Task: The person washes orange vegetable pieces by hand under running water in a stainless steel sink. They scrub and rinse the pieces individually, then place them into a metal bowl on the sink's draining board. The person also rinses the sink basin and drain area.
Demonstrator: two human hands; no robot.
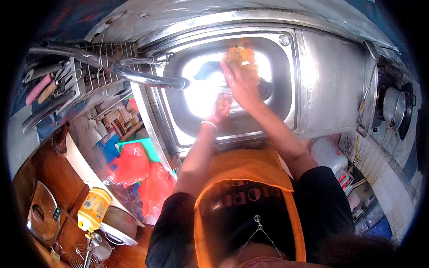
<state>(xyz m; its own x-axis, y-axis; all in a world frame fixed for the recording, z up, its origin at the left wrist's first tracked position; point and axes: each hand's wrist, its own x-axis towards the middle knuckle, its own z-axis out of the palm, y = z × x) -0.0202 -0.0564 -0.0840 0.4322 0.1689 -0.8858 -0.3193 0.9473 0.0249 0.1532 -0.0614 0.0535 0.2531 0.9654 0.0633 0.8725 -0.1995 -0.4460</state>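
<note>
Both my hands are inside a stainless steel sink basin [280, 104], blurred in strong glare. My right hand [239, 82] stretches to the far side, fingers over or touching orange and pale pieces, probably food [247, 55]. Whether it grips any of them is hidden. Nearer to me, my left hand [219, 109] wears a pale beaded bracelet [209, 124] and is partly washed out by light; I cannot tell whether it holds something. A dark, rough-textured object [264, 89] lies beside my right wrist. The curved faucet spout [161, 82] ends over the basin's left part.
A wire rack [100, 63] with handled utensils stands left of the sink. On the right are a steel counter [330, 80] and a pot [392, 105] by a stove. Red plastic bags [130, 164], a yellow jug [94, 207] and a gas cylinder [330, 154] sit lower.
</note>
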